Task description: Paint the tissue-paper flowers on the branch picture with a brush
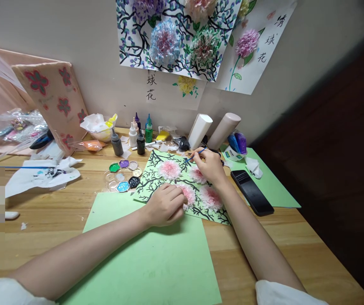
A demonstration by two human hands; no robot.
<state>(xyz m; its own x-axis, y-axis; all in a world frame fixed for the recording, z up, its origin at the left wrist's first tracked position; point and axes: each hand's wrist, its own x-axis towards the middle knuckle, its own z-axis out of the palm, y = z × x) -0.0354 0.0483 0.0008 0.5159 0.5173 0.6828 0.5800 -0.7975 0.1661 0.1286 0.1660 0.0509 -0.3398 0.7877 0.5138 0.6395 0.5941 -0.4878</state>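
My right hand (209,164) grips a thin blue-handled paintbrush (193,156), its tip at the upper part of a green painted sheet (143,195). Black branches cover this sheet, and several raised pink-and-white paper flowers (169,169) are on it. My left hand (165,204) is curled at the sheet's lower edge, beside a pink flower partly hidden by its fingers; whether anything is inside them is hidden. Left of the sheet lies a clear flower-shaped paint palette (120,177) with green, purple, black, blue and pale paints. A larger plain green sheet (150,262) lies below my left forearm.
Paint bottles (140,142) stand along the wall, near two pale cylinders (224,131). A black phone (252,192) lies at right on another green sheet (280,190). At left are a stained tissue (46,173) and a flowered box (50,101). Flower artworks (182,38) hang above.
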